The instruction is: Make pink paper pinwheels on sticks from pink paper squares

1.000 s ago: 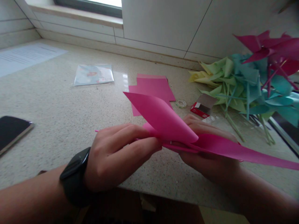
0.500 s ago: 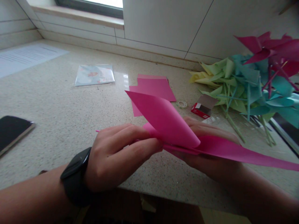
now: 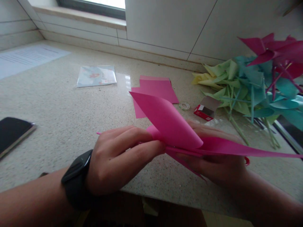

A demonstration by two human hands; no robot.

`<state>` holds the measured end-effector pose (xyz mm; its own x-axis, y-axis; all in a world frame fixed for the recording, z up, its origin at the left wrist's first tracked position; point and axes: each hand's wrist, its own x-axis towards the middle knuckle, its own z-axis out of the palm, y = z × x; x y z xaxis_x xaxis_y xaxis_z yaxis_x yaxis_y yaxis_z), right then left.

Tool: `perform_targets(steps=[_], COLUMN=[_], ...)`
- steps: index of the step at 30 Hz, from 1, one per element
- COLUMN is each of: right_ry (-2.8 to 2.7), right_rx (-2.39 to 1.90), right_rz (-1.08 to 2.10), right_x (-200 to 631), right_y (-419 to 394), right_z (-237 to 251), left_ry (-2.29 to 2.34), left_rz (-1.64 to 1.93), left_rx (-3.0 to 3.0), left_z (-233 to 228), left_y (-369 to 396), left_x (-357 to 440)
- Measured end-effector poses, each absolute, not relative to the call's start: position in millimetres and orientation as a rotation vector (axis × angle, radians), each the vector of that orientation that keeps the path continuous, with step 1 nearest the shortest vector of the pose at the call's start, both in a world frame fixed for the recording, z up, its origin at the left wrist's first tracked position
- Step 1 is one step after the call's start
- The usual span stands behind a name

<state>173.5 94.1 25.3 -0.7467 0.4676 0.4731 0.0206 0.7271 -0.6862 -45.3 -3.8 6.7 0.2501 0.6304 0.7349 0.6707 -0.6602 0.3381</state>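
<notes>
Pink paper (image 3: 172,126): I see it held above the counter's near edge, between both hands; one corner is curled over into a cone-like flap, and a long point runs off to the right.
Left hand (image 3: 118,157): closed on the paper's left end, fingertips (image 3: 156,145) pinched at the fold; from here I see a thin pink tip poking out left of the knuckles.
Right hand (image 3: 217,160): under the paper, fingers curled up around it from below; mostly covered by the sheet, so I read it as gripping the paper.
Watch (image 3: 75,179): black, on my left wrist.
Counter (image 3: 71,110): speckled stone, bearing everything listed below.
Pink sheets (image 3: 153,91): flat stack, just behind the held paper.
Tape roll (image 3: 184,105): small, clear, lying right of the sheets.
Red box (image 3: 205,108): small, open, just beside the tape roll.
Pinwheels (image 3: 255,85): heap at far right, yellow-green, teal and magenta, sticks pointing toward the near edge.
Plastic packet (image 3: 96,76): flat, at the back, left of the sheets.
Phone (image 3: 11,134): dark, face up, at the left edge.
Printed page (image 3: 26,58): white, far left corner.
Wall (image 3: 177,25): pale tiles behind the counter.
</notes>
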Motion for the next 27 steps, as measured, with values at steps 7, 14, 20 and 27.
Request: perform_targets(steps=[7, 14, 20, 27], right_ry=[-2.249, -2.204, -2.154, -2.126], right_rx=[-0.408, -0.371, -0.411, -0.402], right_rz=[0.809, 0.823, 0.914, 0.971], right_x=[170.5, 166.9, 165.4, 163.2], right_y=[89.6, 88.5, 86.1, 85.7], right_z=[23.1, 27.2, 24.8, 25.3], left_ry=[-1.279, -1.292, -1.32, -1.363], left_rz=[-1.392, -1.36, -1.285, -1.3], left_rx=[-2.448, -2.424, -2.418, -2.389], left_z=[6.9, 7.1, 8.5, 6.6], left_y=[-4.3, -3.6, -3.4, -3.7], left_x=[-45.2, -44.2, -42.9, -41.6])
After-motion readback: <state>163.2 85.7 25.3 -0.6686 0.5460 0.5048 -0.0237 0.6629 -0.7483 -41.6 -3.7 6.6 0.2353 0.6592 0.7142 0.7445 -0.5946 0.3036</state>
